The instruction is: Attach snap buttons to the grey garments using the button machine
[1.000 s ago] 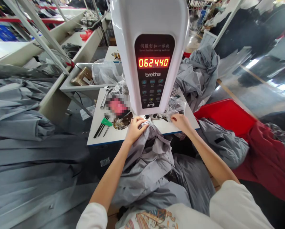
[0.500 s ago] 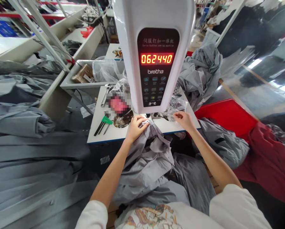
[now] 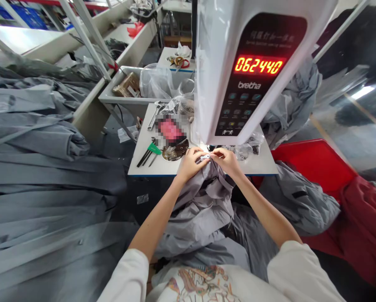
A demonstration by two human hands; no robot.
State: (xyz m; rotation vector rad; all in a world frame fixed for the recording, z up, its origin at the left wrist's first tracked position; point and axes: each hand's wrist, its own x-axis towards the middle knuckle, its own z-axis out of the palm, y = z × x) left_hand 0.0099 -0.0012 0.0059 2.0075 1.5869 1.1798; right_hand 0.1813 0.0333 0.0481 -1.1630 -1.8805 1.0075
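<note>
Here you are at the white table's front edge, your left hand and right hand meeting at 12 o'clock, fingers pinched narrow on a small pale piece — too small to tell exactly what it is — at the top of the grey garment, which bunches down toward 6 o'clock. The button-sewing machine head looms at 1 o'clock, an adjustable wrench lies at 11, and a red crate sits at 3.

Button sewing machine over worktable, garment in front, folded garments to left, crate to right
</note>
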